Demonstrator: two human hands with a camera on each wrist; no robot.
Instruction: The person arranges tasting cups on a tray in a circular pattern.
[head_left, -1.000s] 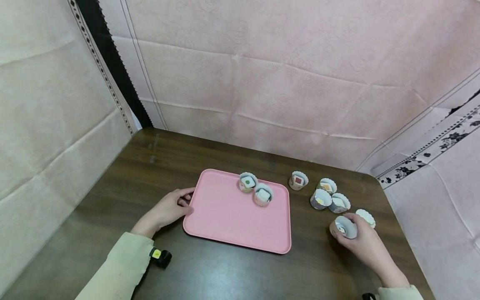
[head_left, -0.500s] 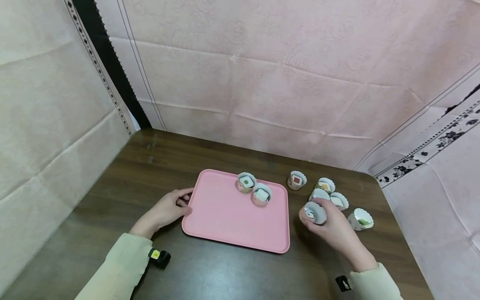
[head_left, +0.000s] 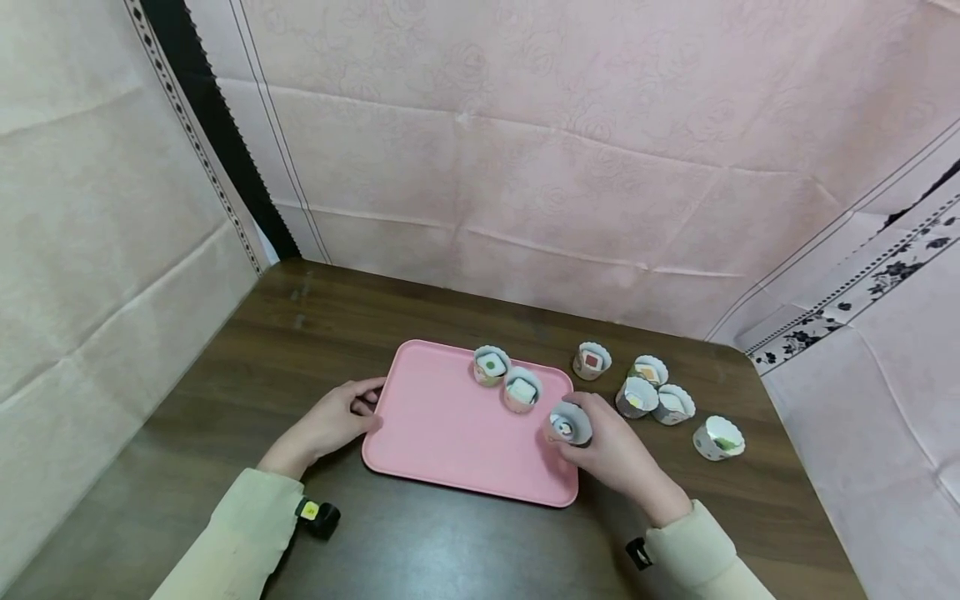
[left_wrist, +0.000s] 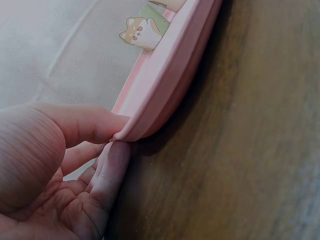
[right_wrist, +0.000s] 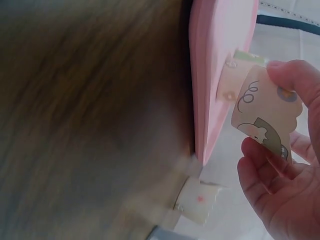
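My left hand [head_left: 333, 423] pinches the left rim of a pink rectangular tray [head_left: 457, 433] between thumb and fingers; the left wrist view shows the grip at the tray's edge [left_wrist: 150, 107]. Over the tray's right side, my right hand [head_left: 611, 442] holds a paper baking cup [right_wrist: 265, 112] printed with a cartoon and a squiggle. A small pale piece lies inside that cup. Two more paper cups stand on the tray near its back edge: one [head_left: 491, 367] has a white square with a green mark in it, the other [head_left: 521, 390] a plain whitish block.
Right of the tray on the dark wooden table [head_left: 315, 333] stand more paper cups: one with a red square [head_left: 592, 361], a cluster of three [head_left: 637, 397], and one with something green [head_left: 718, 438]. Pale patterned cloth [head_left: 480, 167] hangs behind and at the sides.
My right hand has carried its paper cup leftward from beside the far-right cup to over the tray's right side. The left hand has stayed on the tray's rim.
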